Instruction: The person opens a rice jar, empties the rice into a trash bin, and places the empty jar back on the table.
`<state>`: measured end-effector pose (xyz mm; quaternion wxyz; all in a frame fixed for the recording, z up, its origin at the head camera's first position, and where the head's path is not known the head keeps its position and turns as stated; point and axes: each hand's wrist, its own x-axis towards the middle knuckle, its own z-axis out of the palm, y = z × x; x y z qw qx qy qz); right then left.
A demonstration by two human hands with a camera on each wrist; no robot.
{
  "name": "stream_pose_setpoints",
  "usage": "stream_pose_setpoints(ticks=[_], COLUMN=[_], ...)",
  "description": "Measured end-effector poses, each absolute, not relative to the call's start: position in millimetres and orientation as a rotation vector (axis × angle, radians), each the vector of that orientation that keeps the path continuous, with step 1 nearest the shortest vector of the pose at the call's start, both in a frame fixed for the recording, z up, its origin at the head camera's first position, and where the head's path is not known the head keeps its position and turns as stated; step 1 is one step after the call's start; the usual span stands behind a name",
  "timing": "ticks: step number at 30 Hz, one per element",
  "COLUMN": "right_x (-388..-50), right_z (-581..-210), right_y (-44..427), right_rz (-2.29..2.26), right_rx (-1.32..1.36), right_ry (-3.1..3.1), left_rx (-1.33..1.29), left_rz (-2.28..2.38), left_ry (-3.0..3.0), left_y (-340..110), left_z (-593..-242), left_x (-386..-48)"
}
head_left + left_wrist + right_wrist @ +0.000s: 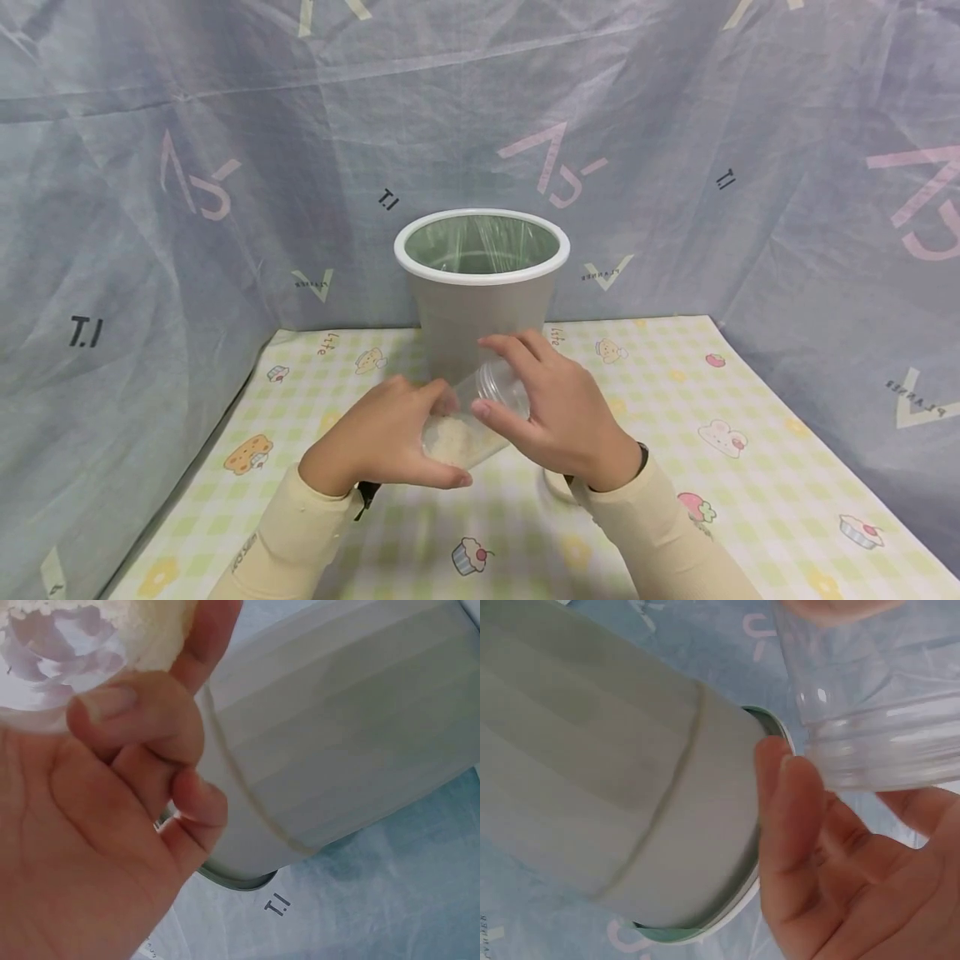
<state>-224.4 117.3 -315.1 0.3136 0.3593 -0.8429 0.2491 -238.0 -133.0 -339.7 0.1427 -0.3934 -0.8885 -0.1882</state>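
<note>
A clear plastic jar (pixel 480 417) with a threaded neck leans with its mouth up and to the right. Pale, whitish contents gather at its lower end; their kind is unclear. My left hand (pixel 386 437) grips that lower end, thumb in front. In the left wrist view, my left hand (pixel 112 802) has its fingers curled beside the pale contents. My right hand (pixel 558 408) is cupped about the neck, thumb and fingers spread apart. In the right wrist view, my right hand (pixel 840 862) lies beside the jar's rim (pixel 892 780); firm contact is not visible.
Behind the hands stands a grey bin (pixel 480 308) with a white rim and a clear plastic liner. A pale round disc (pixel 558 486) lies partly hidden under my right wrist. The checked tablecloth (pixel 405 542) meets grey-blue cloth walls at the back and sides.
</note>
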Motion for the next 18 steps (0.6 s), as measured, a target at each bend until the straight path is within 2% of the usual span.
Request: stream_pose_setpoints(ticks=[18], right_x=[-227.2], right_z=[-320.5], right_y=[115.5], right_rz=[0.653], right_rx=[0.864], right_ry=[-2.273], left_rx=[-1.092], left_rz=[-0.527], left_ry=[-2.598], left_y=[-133.8], left_z=[-338.5], left_x=[-238.4])
